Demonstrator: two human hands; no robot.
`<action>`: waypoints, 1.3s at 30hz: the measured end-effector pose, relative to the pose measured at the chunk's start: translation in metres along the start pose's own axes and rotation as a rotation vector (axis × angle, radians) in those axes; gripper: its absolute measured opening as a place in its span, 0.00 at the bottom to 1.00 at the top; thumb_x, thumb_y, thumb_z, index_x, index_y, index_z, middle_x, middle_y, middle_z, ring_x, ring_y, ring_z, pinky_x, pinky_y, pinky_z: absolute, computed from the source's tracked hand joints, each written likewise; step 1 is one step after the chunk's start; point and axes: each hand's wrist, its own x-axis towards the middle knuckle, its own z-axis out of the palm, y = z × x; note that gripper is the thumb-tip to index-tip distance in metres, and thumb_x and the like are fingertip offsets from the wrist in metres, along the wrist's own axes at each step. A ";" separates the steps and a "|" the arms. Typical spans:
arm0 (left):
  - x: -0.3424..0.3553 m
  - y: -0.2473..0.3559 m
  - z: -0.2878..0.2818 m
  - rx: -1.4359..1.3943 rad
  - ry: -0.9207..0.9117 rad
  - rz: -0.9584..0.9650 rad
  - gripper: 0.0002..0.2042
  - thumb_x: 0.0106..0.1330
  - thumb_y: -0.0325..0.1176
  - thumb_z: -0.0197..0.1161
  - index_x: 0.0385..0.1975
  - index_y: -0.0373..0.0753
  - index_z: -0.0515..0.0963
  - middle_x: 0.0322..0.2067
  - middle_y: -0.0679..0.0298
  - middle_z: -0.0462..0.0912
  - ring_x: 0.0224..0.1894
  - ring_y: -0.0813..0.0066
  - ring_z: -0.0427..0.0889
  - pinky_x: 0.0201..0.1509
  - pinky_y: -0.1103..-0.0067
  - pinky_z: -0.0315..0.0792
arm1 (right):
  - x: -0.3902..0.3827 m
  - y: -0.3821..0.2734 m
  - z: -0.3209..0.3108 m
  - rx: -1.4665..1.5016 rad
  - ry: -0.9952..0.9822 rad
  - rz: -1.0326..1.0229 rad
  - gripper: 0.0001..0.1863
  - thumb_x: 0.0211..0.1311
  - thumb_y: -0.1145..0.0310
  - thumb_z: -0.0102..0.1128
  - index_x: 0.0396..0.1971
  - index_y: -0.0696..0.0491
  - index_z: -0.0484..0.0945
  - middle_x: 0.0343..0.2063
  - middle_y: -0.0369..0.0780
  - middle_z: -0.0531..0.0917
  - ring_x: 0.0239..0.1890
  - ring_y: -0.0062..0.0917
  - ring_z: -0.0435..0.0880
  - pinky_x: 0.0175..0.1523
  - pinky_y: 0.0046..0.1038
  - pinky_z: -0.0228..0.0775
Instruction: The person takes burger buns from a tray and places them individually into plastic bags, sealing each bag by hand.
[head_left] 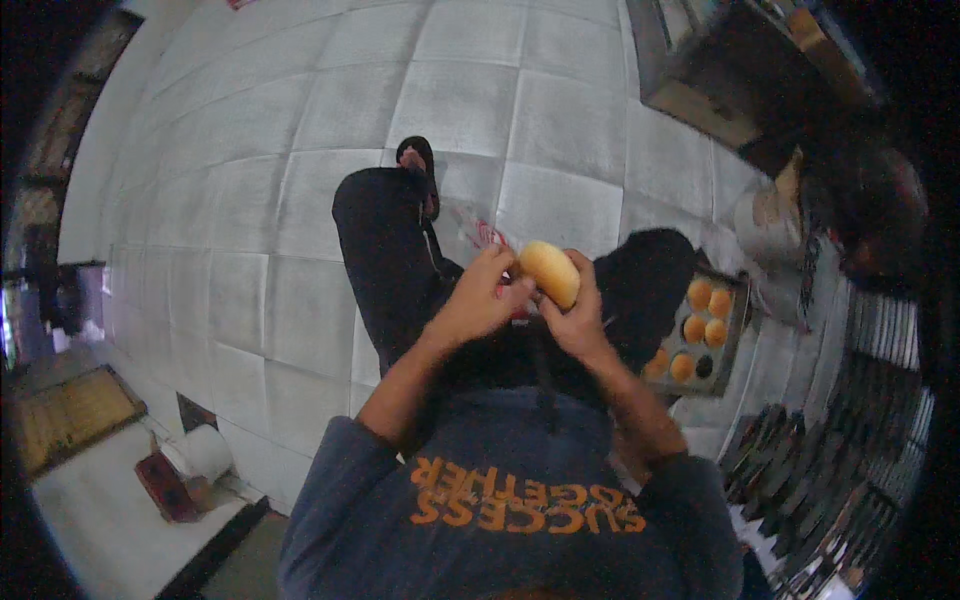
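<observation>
Golden-brown and oblong, a bread roll (549, 273) sits in the person's right hand (578, 322), held up over the lap between the two dark-trousered knees. That hand is closed about the roll from below and from the right, fingers wrapped under its lower end, so the roll rests on the palm side with its top crust bare toward the camera. Its long axis runs on a slant, from upper left down to lower right, the upper end pointing away from the body. The left hand (478, 298) comes in from the left and touches the roll at its left flank; its fingers are curled and pinched at the side of the bread, and something thin, red and clear, seemingly a plastic wrapper (487, 236), shows just behind them, though whether that hand grips it cannot be told. Both hands meet on the roll, the right bearing it, the left at its near edge. To the right, beside the right knee, a metal baking tray (741, 318) lies on the tiled floor (260, 200) with several more round buns (697, 328) in it, apart from the hands. A sandalled foot (418, 165) stretches out ahead on the tiles.
</observation>
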 end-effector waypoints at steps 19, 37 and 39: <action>0.004 -0.009 0.007 0.115 0.555 0.329 0.16 0.62 0.36 0.51 0.45 0.33 0.71 0.46 0.53 0.75 0.54 0.55 0.69 0.58 0.66 0.58 | 0.019 -0.015 0.042 1.361 -0.077 0.556 0.25 0.62 0.69 0.47 0.58 0.57 0.55 0.54 0.43 0.66 0.57 0.31 0.66 0.62 0.33 0.56; 0.027 0.006 -0.013 -1.626 0.494 -0.417 0.28 0.60 0.60 0.48 0.48 0.42 0.67 0.40 0.61 0.73 0.41 0.68 0.74 0.46 0.73 0.70 | 0.043 -0.045 0.045 -0.219 0.006 -0.392 0.19 0.49 0.78 0.53 0.44 0.62 0.69 0.45 0.51 0.72 0.47 0.47 0.70 0.50 0.43 0.61; 0.030 0.006 -0.012 -1.735 0.471 -0.356 0.29 0.59 0.63 0.46 0.45 0.42 0.68 0.40 0.61 0.73 0.41 0.67 0.73 0.45 0.72 0.70 | 0.041 -0.049 0.048 -0.329 -0.013 -0.451 0.15 0.47 0.79 0.54 0.39 0.62 0.72 0.43 0.50 0.73 0.43 0.46 0.72 0.46 0.43 0.63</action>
